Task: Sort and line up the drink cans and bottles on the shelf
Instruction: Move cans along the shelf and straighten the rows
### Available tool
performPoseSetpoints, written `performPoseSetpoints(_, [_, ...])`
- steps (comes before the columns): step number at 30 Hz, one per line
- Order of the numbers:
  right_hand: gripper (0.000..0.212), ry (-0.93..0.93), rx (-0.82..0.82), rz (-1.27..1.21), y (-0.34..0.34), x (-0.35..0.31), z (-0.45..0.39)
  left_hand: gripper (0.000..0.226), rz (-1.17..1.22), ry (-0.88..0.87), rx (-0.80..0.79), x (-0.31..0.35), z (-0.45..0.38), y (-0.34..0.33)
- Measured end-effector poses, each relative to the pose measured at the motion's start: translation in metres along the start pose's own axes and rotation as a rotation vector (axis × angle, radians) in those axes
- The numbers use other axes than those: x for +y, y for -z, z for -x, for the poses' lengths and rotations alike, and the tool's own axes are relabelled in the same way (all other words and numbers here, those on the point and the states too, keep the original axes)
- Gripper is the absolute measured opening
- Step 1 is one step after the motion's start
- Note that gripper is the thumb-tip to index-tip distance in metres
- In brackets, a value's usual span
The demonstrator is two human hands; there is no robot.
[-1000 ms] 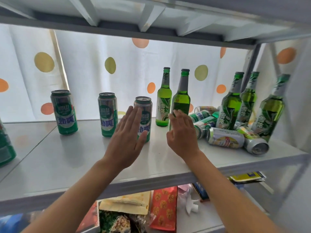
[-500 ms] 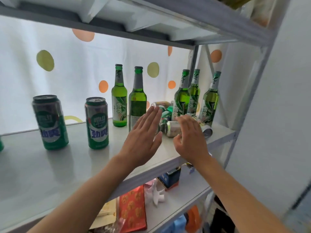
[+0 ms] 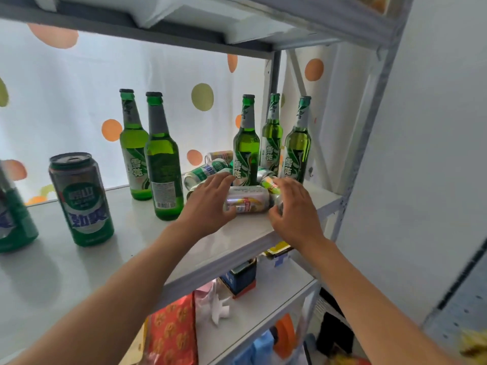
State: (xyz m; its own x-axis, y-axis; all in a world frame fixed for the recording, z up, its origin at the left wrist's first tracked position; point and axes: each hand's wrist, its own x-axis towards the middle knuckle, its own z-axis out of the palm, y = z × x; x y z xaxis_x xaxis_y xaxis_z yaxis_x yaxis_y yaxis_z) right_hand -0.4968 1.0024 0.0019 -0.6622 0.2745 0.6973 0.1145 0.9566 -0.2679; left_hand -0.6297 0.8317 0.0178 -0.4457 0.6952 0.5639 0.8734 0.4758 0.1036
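Observation:
A silver can (image 3: 249,200) lies on its side near the front right of the white shelf (image 3: 126,248). My left hand (image 3: 208,204) grips its left end, thumb underneath and fingers over the top. My right hand (image 3: 293,209) curls round a second lying can (image 3: 278,202) just to the right. More cans (image 3: 204,172) lie in a heap behind them. Three green bottles (image 3: 246,143) stand behind the heap, and two green bottles (image 3: 162,164) stand left of it. Two green cans (image 3: 81,198) stand upright at the left.
The shelf's metal post (image 3: 369,122) and a grey wall close off the right side. A dotted white curtain hangs behind the shelf. On the lower shelf lie a red patterned packet (image 3: 171,333) and a dark box (image 3: 241,279).
The view has swung right and closer. Both hands have moved forward from mid-air onto the lying cans, left onto the silver can, right onto the can beside it.

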Motion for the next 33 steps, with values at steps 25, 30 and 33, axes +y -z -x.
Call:
performPoseSetpoints(25, [0.048, 0.112, 0.065, -0.127, -0.016, 0.021, -0.003, 0.051, 0.314, 0.261, -0.368, -0.002, -0.039, 0.005])
performPoseSetpoints(30, [0.049, 0.096, 0.076, -0.158, -0.013, 0.011, -0.002, 0.048, 0.451, 0.361, -0.339, -0.009, -0.029, 0.022])
performPoseSetpoints(33, [0.045, 0.047, 0.065, -0.221, -0.013, 0.001, -0.002, 0.050, 0.595, 0.431, -0.262, -0.011, -0.015, 0.029])
